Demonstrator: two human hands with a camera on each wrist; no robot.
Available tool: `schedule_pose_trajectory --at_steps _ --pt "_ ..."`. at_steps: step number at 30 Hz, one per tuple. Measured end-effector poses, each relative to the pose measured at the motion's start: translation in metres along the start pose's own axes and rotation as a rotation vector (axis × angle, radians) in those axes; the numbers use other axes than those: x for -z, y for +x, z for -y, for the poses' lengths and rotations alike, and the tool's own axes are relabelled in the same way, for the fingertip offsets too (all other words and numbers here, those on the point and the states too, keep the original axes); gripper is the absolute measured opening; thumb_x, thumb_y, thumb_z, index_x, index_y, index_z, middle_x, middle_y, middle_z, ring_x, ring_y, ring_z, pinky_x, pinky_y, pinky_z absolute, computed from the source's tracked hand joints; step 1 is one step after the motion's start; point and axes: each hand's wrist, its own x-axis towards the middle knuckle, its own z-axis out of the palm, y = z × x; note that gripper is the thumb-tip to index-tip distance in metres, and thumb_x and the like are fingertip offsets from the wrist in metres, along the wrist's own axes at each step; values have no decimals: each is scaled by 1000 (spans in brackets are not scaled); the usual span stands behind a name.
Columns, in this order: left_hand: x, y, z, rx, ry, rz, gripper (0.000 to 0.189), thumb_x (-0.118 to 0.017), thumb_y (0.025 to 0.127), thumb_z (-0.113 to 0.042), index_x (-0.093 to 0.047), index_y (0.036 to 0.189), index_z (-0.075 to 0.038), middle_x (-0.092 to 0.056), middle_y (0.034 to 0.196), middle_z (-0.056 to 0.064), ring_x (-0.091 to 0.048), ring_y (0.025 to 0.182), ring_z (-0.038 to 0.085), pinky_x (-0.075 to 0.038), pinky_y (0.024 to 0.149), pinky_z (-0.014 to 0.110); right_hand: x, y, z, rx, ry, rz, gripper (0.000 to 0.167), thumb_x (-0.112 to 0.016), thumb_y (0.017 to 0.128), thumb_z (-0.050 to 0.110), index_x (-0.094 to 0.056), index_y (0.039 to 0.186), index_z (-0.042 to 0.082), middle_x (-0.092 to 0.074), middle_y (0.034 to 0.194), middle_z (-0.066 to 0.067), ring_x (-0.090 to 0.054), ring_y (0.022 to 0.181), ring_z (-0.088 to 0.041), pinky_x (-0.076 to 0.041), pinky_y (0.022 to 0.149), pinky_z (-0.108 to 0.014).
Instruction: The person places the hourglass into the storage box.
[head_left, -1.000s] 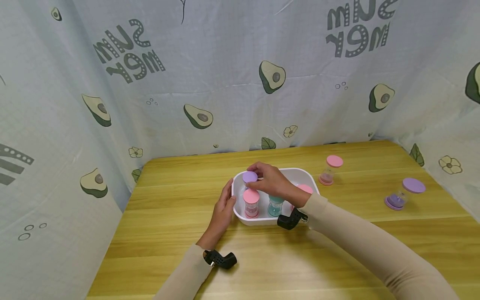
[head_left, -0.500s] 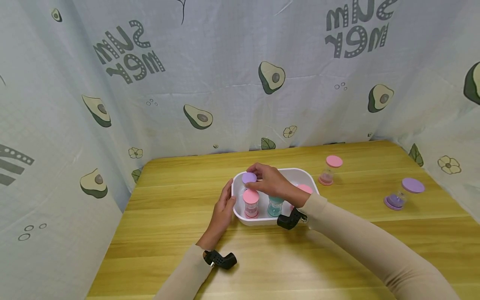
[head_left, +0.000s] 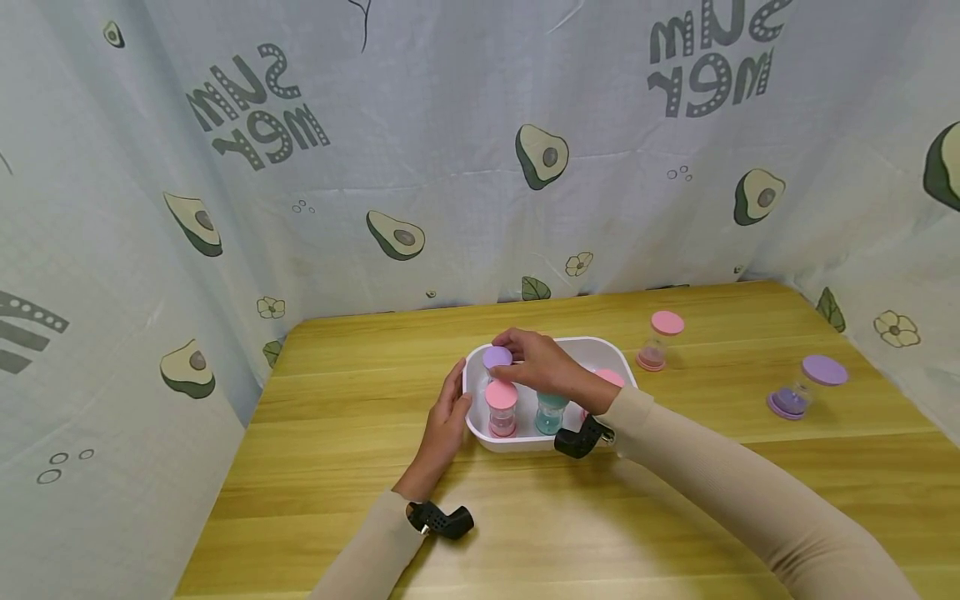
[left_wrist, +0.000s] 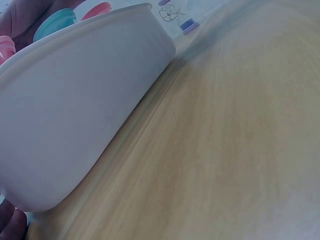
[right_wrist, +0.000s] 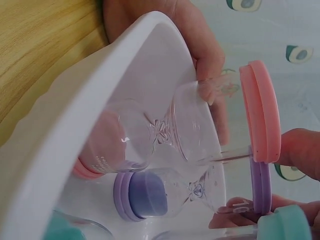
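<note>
A white plastic tub (head_left: 513,446) stands on the table with several small sand timers in it. My left hand (head_left: 444,425) holds the tub's left end, its fingers along the outer wall and thumb at the rim. My right hand (head_left: 543,362) reaches over the tub and pinches the lilac cap of a purple sand timer (right_wrist: 150,193), which stands upright at the tub's back left. In front of it is a pink sand timer (head_left: 502,408). A teal sand timer (head_left: 551,414) stands to the right. Another pink-capped timer (head_left: 610,377) is partly hidden behind my right wrist.
Outside the tub on the right, a pink sand timer (head_left: 658,340) and a purple sand timer (head_left: 806,388) stand on the wooden table (head_left: 337,467). An avocado-print curtain (head_left: 450,167) hangs behind the table and along its sides.
My right hand and the purple timer's cap have shifted very slightly left and down in the head view. The left hand stays against the tub.
</note>
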Motion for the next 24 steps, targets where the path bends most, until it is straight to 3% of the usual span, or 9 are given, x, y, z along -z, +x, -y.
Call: schedule_pose_trajectory --at_steps 24 --pt "0 0 -1 -24 -1 -4 52 -36 103 -4 -20 152 -1 -23 156 19 -24 143 30 -26 113 43 11 -5 5 21 52 -28 53 -72 87 21 -53 131 -1 -58 131 -17 -56 121 -31 -45 102 -43"
